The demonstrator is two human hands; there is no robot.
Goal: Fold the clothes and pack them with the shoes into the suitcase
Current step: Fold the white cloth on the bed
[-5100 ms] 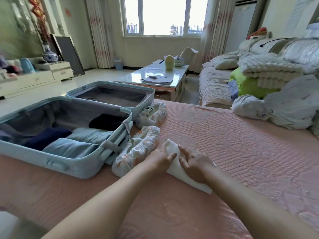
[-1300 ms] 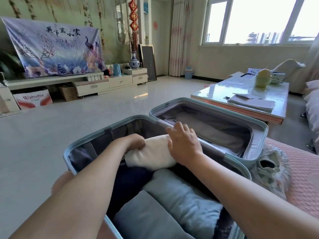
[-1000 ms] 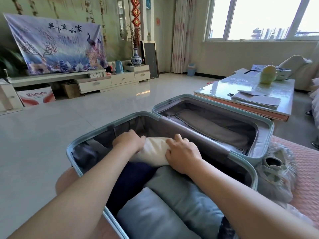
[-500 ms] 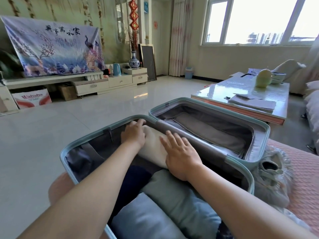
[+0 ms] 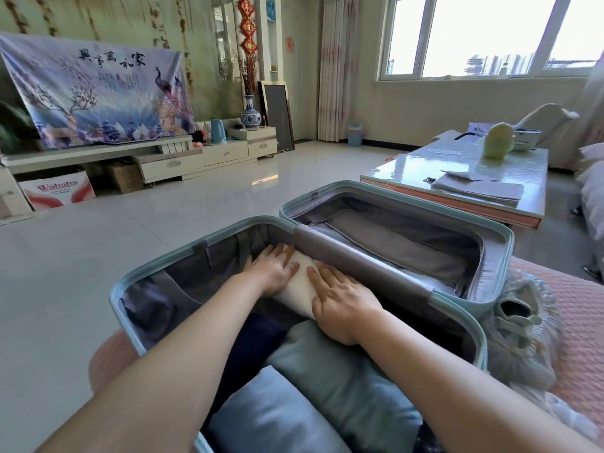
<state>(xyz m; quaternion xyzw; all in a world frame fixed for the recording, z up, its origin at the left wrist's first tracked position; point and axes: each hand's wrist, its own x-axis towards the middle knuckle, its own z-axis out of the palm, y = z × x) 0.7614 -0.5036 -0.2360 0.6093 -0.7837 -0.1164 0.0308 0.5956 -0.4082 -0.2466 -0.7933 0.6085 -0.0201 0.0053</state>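
Now pressed flat – the white garment, gripped a second ago, lies against the suitcase's hinge wall under the left hand and right hand, fingers straight, apart. One more piece packed; the shoes wait outside on the bed.

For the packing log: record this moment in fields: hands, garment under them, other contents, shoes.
left hand: flat, pressing cream folded garment
right hand: flat on same garment
garment place: suitcase near half, by the hinge
also packed: navy garment, grey-green garment, light blue garment
shoes: covered, outside the suitcase on pink bed cover
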